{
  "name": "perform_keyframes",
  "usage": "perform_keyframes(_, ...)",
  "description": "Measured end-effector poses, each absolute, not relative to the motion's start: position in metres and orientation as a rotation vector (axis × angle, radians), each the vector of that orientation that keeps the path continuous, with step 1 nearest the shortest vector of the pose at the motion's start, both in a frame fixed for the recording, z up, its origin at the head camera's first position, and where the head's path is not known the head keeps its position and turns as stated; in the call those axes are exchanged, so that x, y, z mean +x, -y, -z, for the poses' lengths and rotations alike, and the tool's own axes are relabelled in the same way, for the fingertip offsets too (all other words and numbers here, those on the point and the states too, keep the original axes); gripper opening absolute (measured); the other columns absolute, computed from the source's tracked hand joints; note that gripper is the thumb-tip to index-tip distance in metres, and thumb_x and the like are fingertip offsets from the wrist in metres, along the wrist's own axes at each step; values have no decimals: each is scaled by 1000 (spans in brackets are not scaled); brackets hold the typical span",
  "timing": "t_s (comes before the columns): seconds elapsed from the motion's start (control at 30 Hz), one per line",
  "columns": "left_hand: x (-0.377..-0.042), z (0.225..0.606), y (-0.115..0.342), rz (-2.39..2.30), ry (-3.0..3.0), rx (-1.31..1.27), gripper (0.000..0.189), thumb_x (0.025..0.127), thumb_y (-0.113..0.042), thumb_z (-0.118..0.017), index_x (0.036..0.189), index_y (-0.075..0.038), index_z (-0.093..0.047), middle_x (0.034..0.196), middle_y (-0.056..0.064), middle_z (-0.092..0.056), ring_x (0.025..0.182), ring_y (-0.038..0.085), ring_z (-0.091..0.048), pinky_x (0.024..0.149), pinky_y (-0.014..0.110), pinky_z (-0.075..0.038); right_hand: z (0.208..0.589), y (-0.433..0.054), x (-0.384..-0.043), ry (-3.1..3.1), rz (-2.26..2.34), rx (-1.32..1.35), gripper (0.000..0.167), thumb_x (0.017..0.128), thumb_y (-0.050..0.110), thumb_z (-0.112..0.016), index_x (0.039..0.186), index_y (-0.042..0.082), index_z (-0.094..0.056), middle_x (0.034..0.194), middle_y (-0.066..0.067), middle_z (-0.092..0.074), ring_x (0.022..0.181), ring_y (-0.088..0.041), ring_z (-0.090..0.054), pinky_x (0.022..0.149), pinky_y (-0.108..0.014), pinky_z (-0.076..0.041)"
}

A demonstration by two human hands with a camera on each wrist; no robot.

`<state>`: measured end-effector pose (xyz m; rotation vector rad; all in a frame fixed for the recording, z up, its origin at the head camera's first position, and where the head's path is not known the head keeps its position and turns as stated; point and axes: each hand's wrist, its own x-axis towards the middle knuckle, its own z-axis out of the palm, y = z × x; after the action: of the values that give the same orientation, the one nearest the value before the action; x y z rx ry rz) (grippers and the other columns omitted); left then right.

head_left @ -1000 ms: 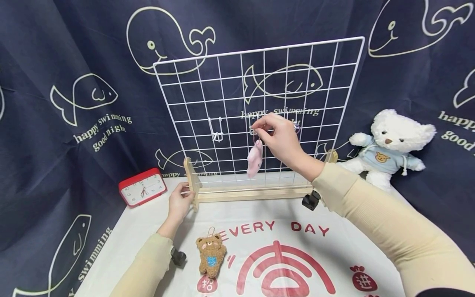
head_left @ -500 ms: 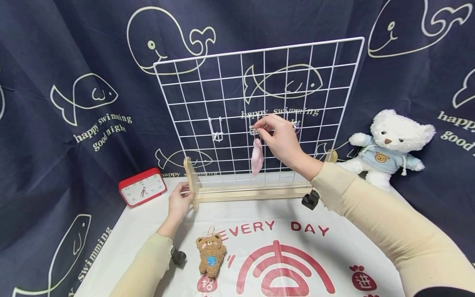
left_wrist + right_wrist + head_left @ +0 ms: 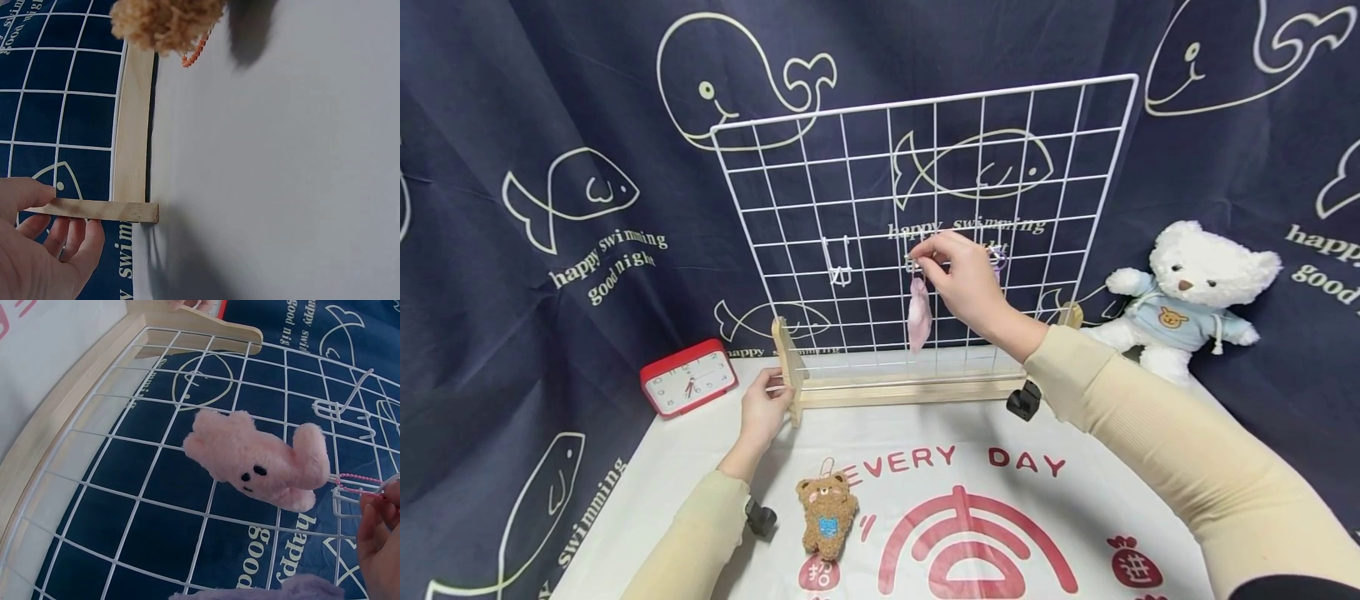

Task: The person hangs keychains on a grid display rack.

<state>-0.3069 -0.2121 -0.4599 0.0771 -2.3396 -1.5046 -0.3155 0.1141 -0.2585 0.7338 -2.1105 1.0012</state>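
Observation:
A pink plush rabbit keychain [image 3: 918,317] dangles from its pink bead chain [image 3: 359,477], which my right hand [image 3: 966,279] pinches between thumb and fingertips. That hand is at the middle white hook [image 3: 347,500] of the white wire grid rack [image 3: 958,179]. Whether the chain is over the hook's tip, my fingers hide. Lower left, my left hand [image 3: 766,408] grips the wooden end foot [image 3: 125,210] of the rack, thumb on one side and fingers on the other. A bare white hook [image 3: 839,273] hangs on the grid left of the rabbit.
A brown plush bear keychain [image 3: 827,517] lies on the white tablecloth [image 3: 760,533]. Purple plush [image 3: 269,592] shows beside the right hand. A red clock [image 3: 688,379] stands left, and a white teddy bear [image 3: 1195,287] sits right, before the dark curtain [image 3: 587,67].
The pink rabbit has turned edge-on and swung slightly, settling a little higher under my right hand. Both hands stay almost where they were.

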Motion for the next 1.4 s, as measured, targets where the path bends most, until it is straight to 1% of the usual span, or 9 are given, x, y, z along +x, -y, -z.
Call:
perform_keyframes(0.27,-306,460,211,1495,2345,82,37,88,5,-66,125,4,-62,114,27,-68,105,42,-68,94,46,-58,261,-114,-319,2118,-989,725,11,93,-3,-67,97,2,-76,98,-10,-72,90,-26,-67,78,-41,-56)
perform_keyframes(0.6,-307,461,211,1505,2341,65,36,89,6,-66,124,5,-62,115,28,-67,105,43,-68,95,48,-57,261,-118,-318,2122,-974,699,7,91,0,-72,97,1,-75,96,-11,-72,85,-25,-68,75,-39,-56)
perform_keyframes(0.77,-307,461,212,1497,2343,73,37,88,6,-66,125,5,-62,115,27,-67,105,43,-67,95,47,-58,262,-120,-314,2140,-1005,689,9,92,1,-71,100,1,-72,94,-12,-71,81,-24,-68,77,-41,-57)
perform_keyframes(0.97,-307,462,212,1490,2341,76,37,88,5,-66,125,5,-62,115,27,-67,105,43,-67,94,47,-58,264,-121,-309,2141,-1070,684,8,93,3,-70,101,2,-71,93,-10,-71,78,-21,-67,74,-41,-58)
perform_keyframes(1.07,-308,463,212,1497,2340,76,37,88,6,-66,125,5,-62,115,27,-67,105,43,-67,94,47,-58,266,-122,-304,2128,-1093,702,7,94,3,-70,100,2,-72,92,-9,-72,76,-19,-66,70,-39,-58)
perform_keyframes(1.2,-308,463,212,1501,2342,78,37,89,6,-66,125,4,-62,115,27,-67,105,42,-67,95,47,-58,270,-123,-299,2104,-1104,748,6,93,4,-70,99,3,-71,90,-7,-72,77,-17,-65,65,-28,-54)
perform_keyframes(1.27,-309,462,213,1502,2342,77,36,89,6,-66,125,4,-62,115,27,-67,105,42,-67,95,47,-58,273,-124,-299,2098,-1114,777,6,93,3,-69,99,3,-71,90,-7,-72,77,-17,-66,65,-26,-54)
perform_keyframes(1.4,-309,462,212,1502,2344,78,36,89,6,-66,125,4,-62,115,27,-67,105,42,-68,95,47,-58,279,-125,-297,2102,-1148,842,7,93,1,-69,100,2,-70,96,-7,-73,80,-16,-67,66,-24,-55)
